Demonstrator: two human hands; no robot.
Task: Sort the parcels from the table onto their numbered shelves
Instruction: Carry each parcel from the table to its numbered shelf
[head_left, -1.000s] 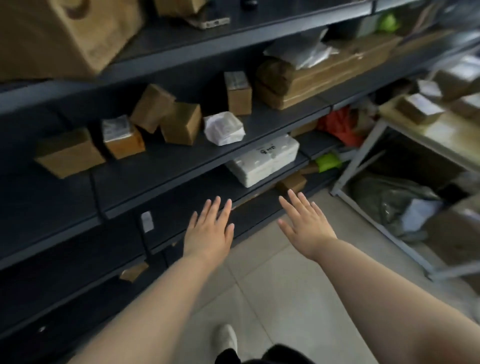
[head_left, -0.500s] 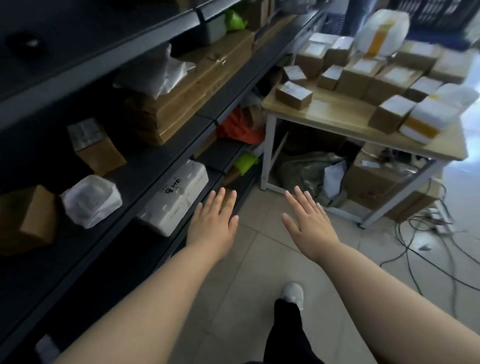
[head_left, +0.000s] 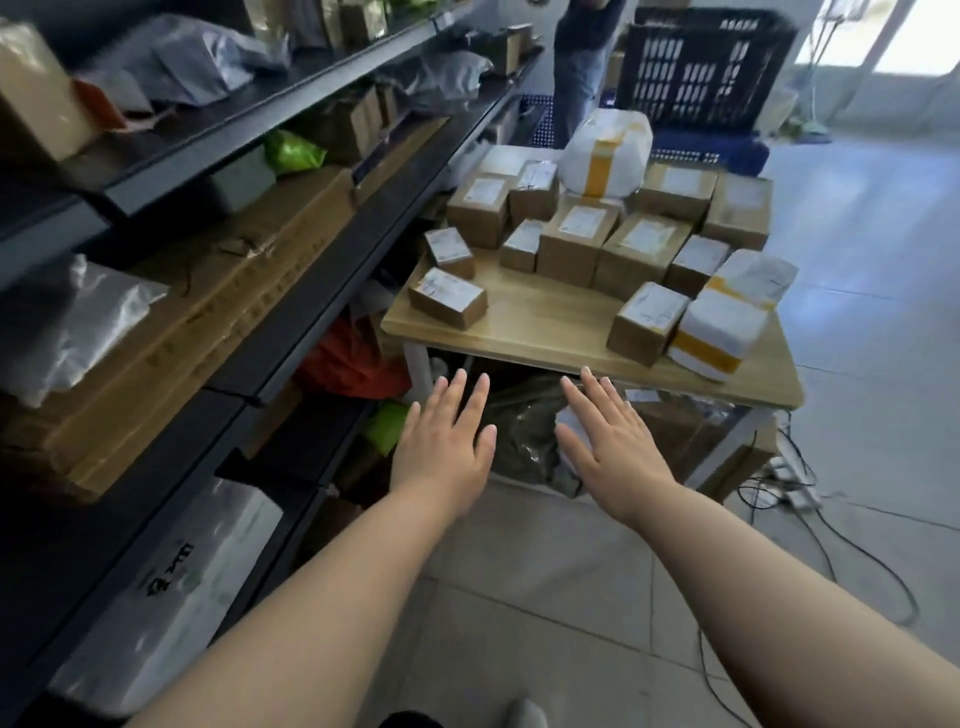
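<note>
A low wooden table (head_left: 550, 327) ahead carries several brown cardboard parcels, among them a small one (head_left: 448, 297) at its near left and one (head_left: 647, 322) at its near right. White bags with yellow tape (head_left: 722, 325) lie at the right edge, and a round white bag (head_left: 608, 153) sits at the back. My left hand (head_left: 447, 447) and my right hand (head_left: 605, 441) are stretched forward, flat and empty, just short of the table's front edge. Dark metal shelves (head_left: 332, 291) with stored parcels run along the left.
A long flat carton (head_left: 208, 317) and silver bags fill the middle shelf. A white foam box (head_left: 171, 587) sits low on the left. Bags and a box lie under the table. Cables (head_left: 810, 525) trail on the floor at right. A person (head_left: 582, 62) and a dark crate (head_left: 706, 67) stand behind.
My view has swung right, from the shelves to the parcel table, which is now closer. Both hands stay open, empty and stretched forward.
</note>
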